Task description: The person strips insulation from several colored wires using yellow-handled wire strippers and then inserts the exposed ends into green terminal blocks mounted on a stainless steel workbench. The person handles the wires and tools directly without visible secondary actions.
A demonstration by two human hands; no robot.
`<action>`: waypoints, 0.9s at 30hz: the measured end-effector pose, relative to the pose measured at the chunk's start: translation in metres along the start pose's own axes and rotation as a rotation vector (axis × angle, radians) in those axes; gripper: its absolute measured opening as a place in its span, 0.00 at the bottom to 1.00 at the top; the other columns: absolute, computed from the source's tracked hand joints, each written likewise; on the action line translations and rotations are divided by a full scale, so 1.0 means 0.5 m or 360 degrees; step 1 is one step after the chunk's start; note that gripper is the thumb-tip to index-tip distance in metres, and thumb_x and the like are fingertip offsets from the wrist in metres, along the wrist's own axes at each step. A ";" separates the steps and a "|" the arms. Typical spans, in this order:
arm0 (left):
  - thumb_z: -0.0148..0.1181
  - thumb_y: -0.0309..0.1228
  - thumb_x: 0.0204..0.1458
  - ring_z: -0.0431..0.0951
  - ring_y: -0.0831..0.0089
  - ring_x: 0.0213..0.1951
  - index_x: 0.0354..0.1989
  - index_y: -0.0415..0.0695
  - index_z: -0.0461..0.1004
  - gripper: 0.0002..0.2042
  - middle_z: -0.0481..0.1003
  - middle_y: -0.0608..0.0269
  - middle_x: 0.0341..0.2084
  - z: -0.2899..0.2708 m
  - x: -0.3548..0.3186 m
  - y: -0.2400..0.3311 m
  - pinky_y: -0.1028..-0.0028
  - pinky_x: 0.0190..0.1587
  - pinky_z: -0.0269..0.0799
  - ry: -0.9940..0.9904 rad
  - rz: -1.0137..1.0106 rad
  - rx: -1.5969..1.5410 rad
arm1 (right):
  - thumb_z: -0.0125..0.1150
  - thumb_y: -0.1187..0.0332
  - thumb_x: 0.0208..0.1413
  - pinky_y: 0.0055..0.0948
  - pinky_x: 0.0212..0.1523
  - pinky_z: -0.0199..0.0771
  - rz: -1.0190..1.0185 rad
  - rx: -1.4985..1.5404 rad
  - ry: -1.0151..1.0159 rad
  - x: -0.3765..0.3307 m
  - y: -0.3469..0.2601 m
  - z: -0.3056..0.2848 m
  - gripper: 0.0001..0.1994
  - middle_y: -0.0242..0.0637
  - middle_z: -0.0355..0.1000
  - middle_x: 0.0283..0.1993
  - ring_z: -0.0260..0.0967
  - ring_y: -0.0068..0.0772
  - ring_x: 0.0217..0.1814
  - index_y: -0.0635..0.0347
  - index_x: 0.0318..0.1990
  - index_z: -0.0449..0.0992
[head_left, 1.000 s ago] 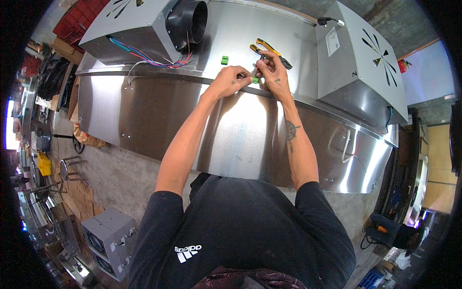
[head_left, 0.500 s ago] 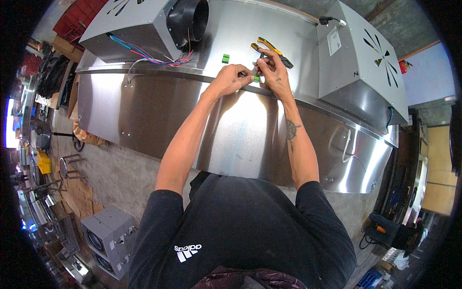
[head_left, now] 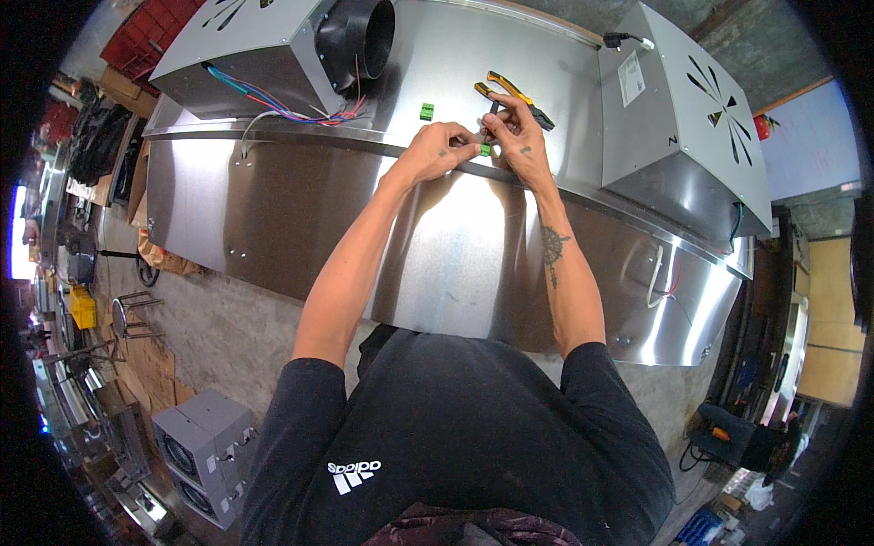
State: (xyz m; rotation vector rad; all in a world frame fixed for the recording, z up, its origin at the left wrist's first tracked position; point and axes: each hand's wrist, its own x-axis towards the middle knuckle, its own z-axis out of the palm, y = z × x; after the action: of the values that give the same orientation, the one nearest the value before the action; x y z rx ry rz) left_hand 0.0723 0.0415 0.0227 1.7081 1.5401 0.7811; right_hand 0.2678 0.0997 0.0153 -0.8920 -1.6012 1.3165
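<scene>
A small green connector [head_left: 485, 149], judged light, rigid and easily dropped, is pinched between both grips, left hand [head_left: 439, 148] and right hand [head_left: 519, 138], at the steel hood's [head_left: 455, 237] upper ridge.

Pretty clearly a metal fabrication workshop: a big stainless steel hood [head_left: 437, 246] with grey fan boxes [head_left: 687, 118] and loose coloured wiring [head_left: 291, 100], yellow-handled pliers [head_left: 510, 91] lying on top, bare concrete floor [head_left: 228, 328], and crates and gear stacked along the left side.

Single head view, looking steeply down, close over steel hood [head_left: 473, 246].
</scene>
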 end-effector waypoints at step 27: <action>0.71 0.40 0.59 0.84 0.63 0.42 0.50 0.37 0.85 0.19 0.85 0.47 0.40 -0.002 -0.002 0.005 0.63 0.49 0.78 -0.0006 -0.0004 -0.0020 | 0.57 0.67 0.74 0.28 0.49 0.81 0.0002 0.0051 -0.0144 0.007 0.000 -0.004 0.18 0.38 0.80 0.45 0.78 0.24 0.44 0.61 0.67 0.72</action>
State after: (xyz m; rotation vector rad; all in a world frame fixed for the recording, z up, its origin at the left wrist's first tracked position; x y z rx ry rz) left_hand 0.0730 0.0404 0.0252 1.6975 1.5314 0.7846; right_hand 0.2685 0.1036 0.0161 -0.8240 -1.6441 1.3971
